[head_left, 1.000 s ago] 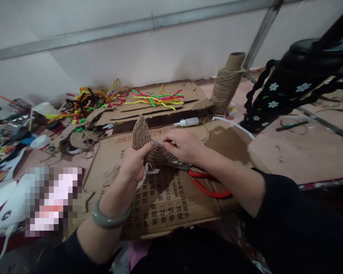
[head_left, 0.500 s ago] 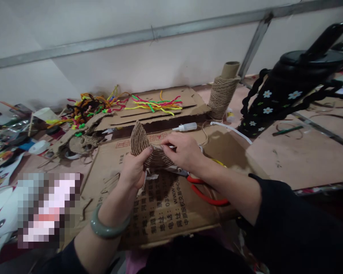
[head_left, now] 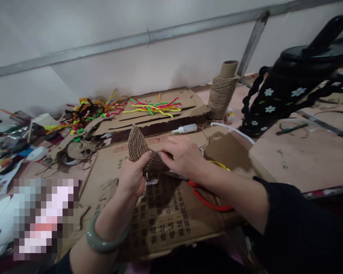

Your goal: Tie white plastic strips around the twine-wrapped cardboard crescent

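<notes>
Rows of brown twine form a curved crescent-like piece, raised above a printed cardboard box. My left hand grips its lower left part, thumb pressed on the inner edge. With fingers pinched together, my right hand holds the piece's upper right edge; its right end is hidden behind those fingers. Red-handled scissors lie on the cardboard under my right forearm, their blades partly covered. From the twine spool a strand runs down toward the area behind my right hand.
A small white squeeze bottle lies behind my hands. Colourful pipe cleaners rest on a cardboard flap at the back. To the right stands a large black flowered tumbler. Craft clutter fills the left, with a white cap among it.
My right fingers have shifted slightly left along the piece's edge, close to my left thumb. The whole view has moved a little; the scissors stay on the cardboard.
</notes>
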Action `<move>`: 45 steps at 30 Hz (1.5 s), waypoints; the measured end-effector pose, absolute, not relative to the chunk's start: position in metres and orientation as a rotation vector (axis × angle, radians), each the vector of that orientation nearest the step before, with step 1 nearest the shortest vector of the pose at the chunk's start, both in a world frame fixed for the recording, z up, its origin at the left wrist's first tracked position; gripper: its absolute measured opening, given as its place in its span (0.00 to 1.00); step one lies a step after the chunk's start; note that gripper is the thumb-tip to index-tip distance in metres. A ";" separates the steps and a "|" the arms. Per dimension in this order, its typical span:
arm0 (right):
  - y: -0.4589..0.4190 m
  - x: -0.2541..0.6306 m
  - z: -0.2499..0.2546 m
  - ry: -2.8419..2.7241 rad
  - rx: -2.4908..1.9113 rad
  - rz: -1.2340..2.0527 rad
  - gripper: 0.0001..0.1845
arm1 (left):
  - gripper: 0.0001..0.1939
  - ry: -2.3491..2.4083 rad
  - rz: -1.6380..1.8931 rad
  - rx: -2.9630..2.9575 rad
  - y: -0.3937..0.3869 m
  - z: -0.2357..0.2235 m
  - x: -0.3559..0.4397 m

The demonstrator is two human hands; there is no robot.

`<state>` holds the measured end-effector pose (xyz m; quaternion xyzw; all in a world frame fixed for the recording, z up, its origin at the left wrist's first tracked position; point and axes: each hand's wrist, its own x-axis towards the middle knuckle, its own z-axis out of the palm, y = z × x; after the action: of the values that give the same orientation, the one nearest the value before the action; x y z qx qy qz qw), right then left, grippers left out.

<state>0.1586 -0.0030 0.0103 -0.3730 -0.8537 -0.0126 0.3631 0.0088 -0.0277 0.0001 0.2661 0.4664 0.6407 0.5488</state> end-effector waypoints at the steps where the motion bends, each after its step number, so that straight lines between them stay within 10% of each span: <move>1: -0.003 0.159 0.010 -2.199 -0.958 -0.051 0.13 | 0.14 1.107 1.519 0.632 -0.028 0.000 0.009; 45: -0.005 0.160 0.014 -2.312 -0.910 0.015 0.13 | 0.11 1.076 1.507 0.712 -0.031 0.002 0.010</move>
<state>0.1602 -0.0047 0.0139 -0.3468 -0.8808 0.0058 0.3223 0.0101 -0.0310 0.0025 0.3006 0.4539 0.6359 0.5470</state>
